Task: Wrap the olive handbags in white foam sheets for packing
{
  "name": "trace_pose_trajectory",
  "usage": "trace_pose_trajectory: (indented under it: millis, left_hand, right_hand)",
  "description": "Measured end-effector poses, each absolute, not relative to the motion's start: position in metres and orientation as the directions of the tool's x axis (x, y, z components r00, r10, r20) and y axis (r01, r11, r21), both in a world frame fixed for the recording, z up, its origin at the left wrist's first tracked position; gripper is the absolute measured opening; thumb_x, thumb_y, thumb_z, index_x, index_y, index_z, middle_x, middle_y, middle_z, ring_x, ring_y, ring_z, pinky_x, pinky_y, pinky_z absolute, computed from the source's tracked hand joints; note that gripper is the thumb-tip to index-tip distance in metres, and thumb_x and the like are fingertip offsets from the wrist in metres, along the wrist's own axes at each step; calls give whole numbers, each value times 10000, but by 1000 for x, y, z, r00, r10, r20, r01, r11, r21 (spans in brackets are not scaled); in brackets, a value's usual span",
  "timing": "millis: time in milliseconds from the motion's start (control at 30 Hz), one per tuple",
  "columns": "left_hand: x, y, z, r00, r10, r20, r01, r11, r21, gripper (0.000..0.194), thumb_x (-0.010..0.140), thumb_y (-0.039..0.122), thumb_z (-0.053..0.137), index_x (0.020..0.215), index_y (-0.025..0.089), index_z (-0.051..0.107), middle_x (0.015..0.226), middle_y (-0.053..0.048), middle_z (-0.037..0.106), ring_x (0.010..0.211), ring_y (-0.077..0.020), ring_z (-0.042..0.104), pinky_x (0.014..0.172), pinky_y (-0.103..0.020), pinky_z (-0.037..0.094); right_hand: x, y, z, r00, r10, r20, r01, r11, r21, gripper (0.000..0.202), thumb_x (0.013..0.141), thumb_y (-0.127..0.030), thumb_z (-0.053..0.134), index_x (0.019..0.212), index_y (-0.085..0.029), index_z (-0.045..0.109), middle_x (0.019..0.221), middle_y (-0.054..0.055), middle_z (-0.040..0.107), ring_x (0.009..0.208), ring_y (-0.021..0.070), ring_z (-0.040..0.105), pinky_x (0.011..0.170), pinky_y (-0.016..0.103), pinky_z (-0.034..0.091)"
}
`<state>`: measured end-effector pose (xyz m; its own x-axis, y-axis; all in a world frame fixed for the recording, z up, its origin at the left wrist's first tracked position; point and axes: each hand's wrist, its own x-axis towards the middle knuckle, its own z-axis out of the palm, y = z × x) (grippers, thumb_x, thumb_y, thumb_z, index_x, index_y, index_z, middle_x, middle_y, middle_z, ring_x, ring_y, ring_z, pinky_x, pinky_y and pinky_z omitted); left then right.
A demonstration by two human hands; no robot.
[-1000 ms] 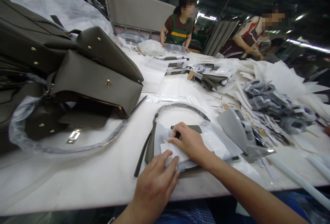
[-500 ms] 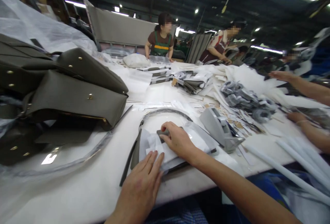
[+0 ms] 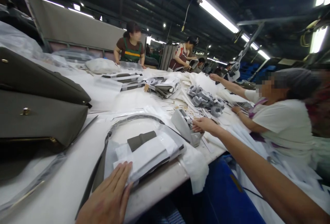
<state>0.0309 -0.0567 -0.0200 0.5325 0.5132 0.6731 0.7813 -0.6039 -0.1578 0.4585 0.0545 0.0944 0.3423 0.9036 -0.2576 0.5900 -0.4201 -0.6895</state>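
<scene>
My left hand lies flat, fingers stretched, on the near left corner of a bag strap bundle wrapped in white tissue paper. A dark olive strap piece rests on top of the paper. From the bundle a plastic-wrapped handle arches toward the back. My right hand reaches to a grey tape dispenser, its fingers bent together at the dispenser's front end; whatever they pinch is too small to make out.
Olive handbags with gold studs are piled at the left. Grey rolled straps and loose white paper lie beyond the dispenser. A co-worker sits at the right, reaching over the table; two more people stand behind. A blue bin is below the table edge.
My right hand has left the olive piece on the bundle and moved right to the tape dispenser. My left hand stays on the paper. The view has turned to the right.
</scene>
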Motion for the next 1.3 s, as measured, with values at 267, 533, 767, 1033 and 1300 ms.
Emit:
trace_pose_trajectory:
  millis: [267,533,767,1033,1300]
  left_hand:
    - [30,-57,-20,530,510,678,781,-605,-156,519,1011,402,354,1401,88,496,1372,-97,605,1192,-234,630,980,-349,539]
    - [28,-51,-26,558,508,656,765,-622,-169,576,1008,415,358,1479,85,398,1395,-101,581,1174,-249,642,932,-372,574]
    - [22,-48,-43,561,535,632,745,-658,-104,602,999,441,382,1503,112,370,1435,-102,544,1201,-249,625,1014,-347,528]
    - [21,-49,-41,548,574,609,737,-675,-28,603,978,389,446,1520,143,349,1455,-74,527,1206,-252,621,1054,-340,509]
    - [24,-54,-36,496,622,606,756,-653,52,606,982,375,434,1543,188,301,1473,-51,508,1196,-251,628,1052,-362,509]
  right_hand:
    - [465,67,111,269,843,-466,377,-537,-754,273,852,-345,741,766,-96,669,710,100,735,607,135,700,622,221,611]
    - [477,-1,141,274,891,-361,300,-436,-849,302,856,-420,728,874,-119,721,892,121,754,700,121,699,675,199,601]
    - [482,-61,107,336,876,-346,279,-444,-852,381,723,-505,815,843,-153,736,912,99,743,775,133,685,709,213,580]
    - [490,-49,40,420,902,-104,446,-305,-841,425,690,-559,772,850,-171,709,799,83,737,704,200,686,724,351,584]
    - [488,-81,78,-5,956,292,955,91,-283,225,930,-324,538,1010,-268,741,1054,84,755,986,261,692,927,424,519]
